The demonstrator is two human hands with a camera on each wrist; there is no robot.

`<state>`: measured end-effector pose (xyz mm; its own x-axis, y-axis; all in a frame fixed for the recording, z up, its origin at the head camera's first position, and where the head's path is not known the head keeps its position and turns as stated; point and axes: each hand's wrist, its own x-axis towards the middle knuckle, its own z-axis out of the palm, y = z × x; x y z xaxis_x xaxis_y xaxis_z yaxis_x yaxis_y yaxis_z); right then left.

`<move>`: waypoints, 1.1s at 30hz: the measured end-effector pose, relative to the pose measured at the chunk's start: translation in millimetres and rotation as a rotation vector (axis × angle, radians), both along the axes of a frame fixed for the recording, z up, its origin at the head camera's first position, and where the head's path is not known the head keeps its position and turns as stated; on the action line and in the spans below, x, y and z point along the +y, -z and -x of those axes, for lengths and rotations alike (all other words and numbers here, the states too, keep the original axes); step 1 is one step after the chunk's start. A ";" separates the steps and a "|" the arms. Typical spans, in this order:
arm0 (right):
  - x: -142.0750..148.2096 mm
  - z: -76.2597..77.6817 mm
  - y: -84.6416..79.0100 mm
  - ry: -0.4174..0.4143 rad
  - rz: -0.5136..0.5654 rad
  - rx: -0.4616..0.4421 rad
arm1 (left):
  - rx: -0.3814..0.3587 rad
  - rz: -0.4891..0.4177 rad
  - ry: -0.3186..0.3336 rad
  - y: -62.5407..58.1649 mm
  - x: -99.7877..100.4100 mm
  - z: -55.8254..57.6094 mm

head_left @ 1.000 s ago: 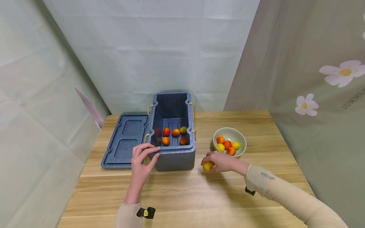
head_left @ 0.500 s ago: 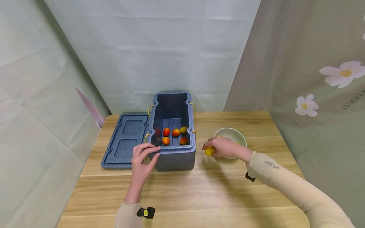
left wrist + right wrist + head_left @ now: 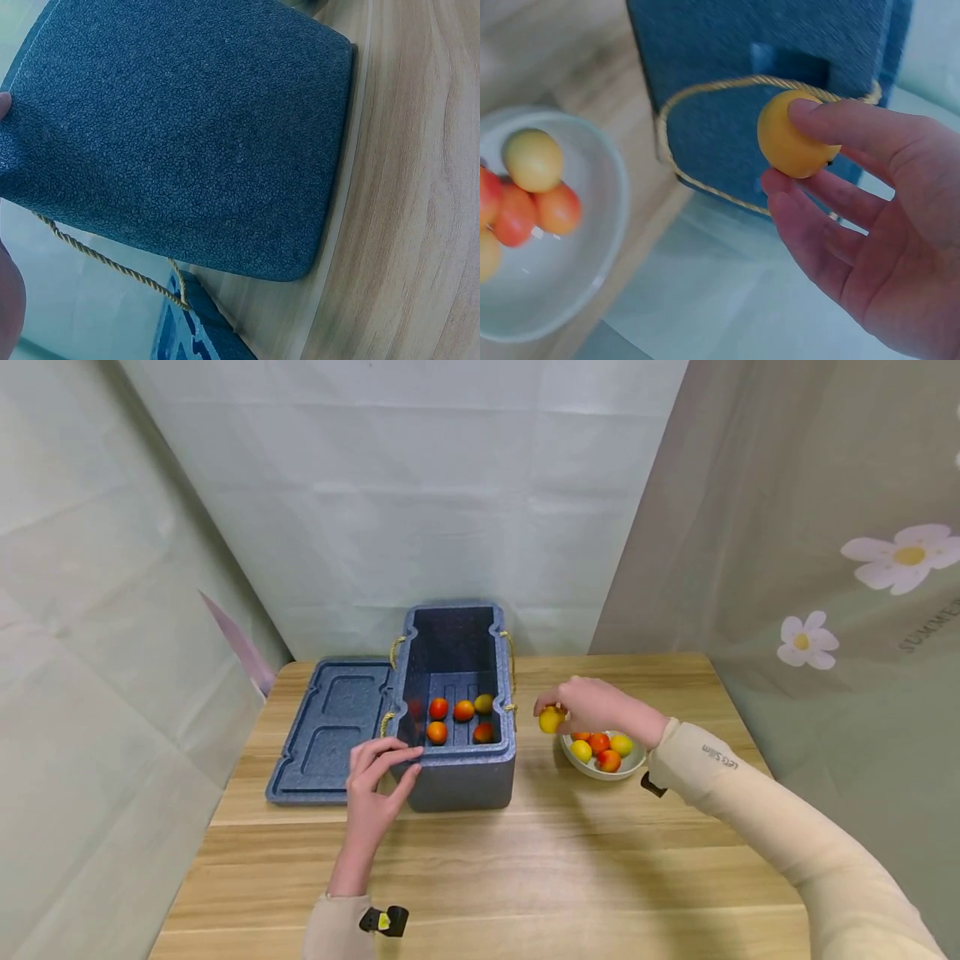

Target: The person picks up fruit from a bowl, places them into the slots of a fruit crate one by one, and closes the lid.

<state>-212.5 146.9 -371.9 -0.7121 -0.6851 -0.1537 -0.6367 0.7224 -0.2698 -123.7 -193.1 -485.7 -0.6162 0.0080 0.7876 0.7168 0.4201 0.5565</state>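
Observation:
My right hand (image 3: pixel 588 703) pinches a small yellow round fruit (image 3: pixel 784 142) between thumb and fingertips. It hovers beside the bowl's back left edge, right of the box. Below it, a pale bowl (image 3: pixel 609 776) has several red, orange and yellow fruits (image 3: pixel 609 761) in it. A speckled dark blue box (image 3: pixel 461 783) stands without its lid; several similar fruits (image 3: pixel 463 711) lie on its floor. My left hand (image 3: pixel 372 789) rests on the box's near left corner, fingers bent at the rim and thumb by the front wall. Only bits of that hand show in the left wrist view.
The blue lid (image 3: pixel 327 752) lies on the wooden table (image 3: pixel 480 877) left of the box. Yellow rope handles (image 3: pixel 705 88) hang at the box's sides. A pale curtain (image 3: pixel 420 502) stands behind, with a flowered curtain (image 3: pixel 750 568) at right.
My right hand has lifted the yellow fruit from near the table, away from me, past the bowl's left side. The left hand has stayed on the box.

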 end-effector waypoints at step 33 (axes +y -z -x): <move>-77.5 84.4 -85.6 0.019 -0.035 -0.017 | 0.028 -0.009 -0.005 0.5 1.9 0.5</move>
